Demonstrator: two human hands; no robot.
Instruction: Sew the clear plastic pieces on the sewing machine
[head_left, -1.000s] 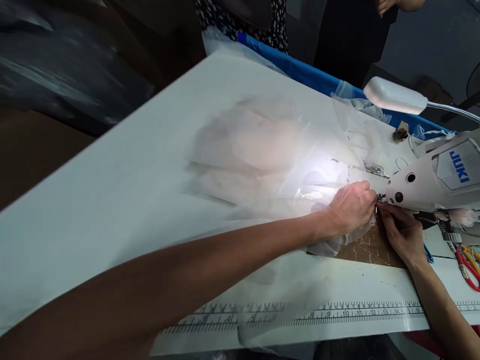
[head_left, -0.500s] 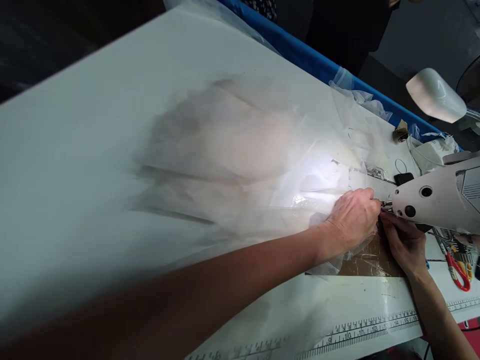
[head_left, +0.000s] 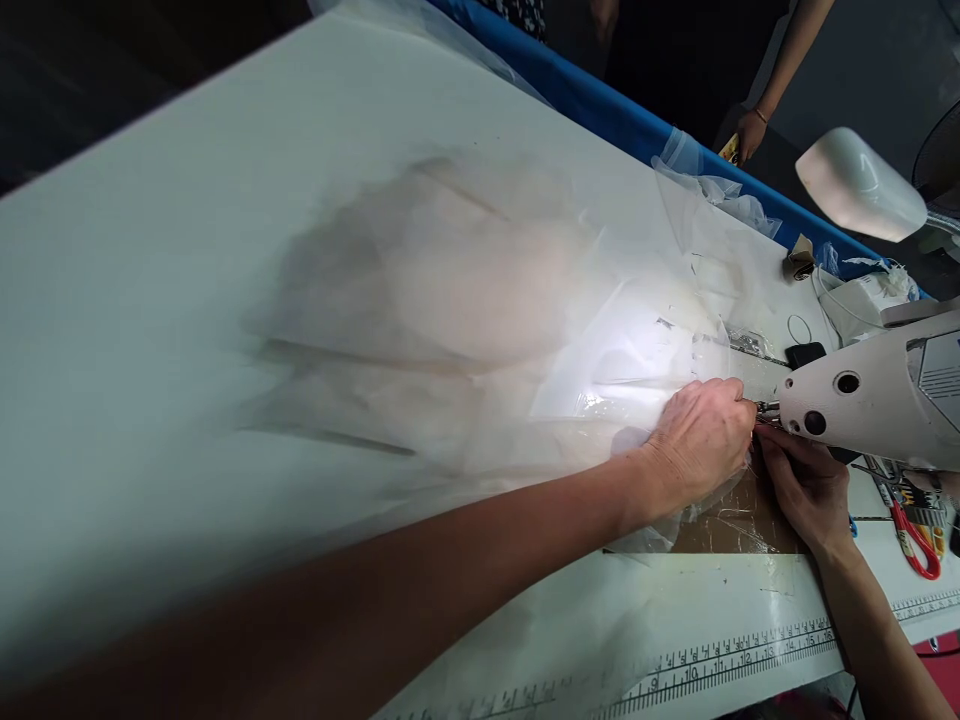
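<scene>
A wide piece of sheer white fabric (head_left: 480, 300) lies loosely spread and wrinkled on the white table, reaching up to the sewing machine (head_left: 862, 390). My left hand (head_left: 697, 440) is closed on the fabric just left of the needle area, knuckles up. Close against the other side of the needle area, my right hand (head_left: 806, 490) has its fingers pinched together. What they hold is hidden under the machine head. The presser foot (head_left: 766, 408) shows only partly between my hands. Under them is a brown taped patch (head_left: 735, 520) on the table.
A printed ruler strip (head_left: 720, 665) runs along the near edge. Red-handled scissors (head_left: 915, 545) lie right of my right hand. A white lamp (head_left: 862, 185) hangs over the far side. Blue cloth (head_left: 585, 90) lines the far edge. Another person's hand (head_left: 750, 135) shows beyond it.
My hands stay at the needle area with almost the same pose. The whole view has shifted slightly. Beyond the table, the other person's arm and hand have come into sight.
</scene>
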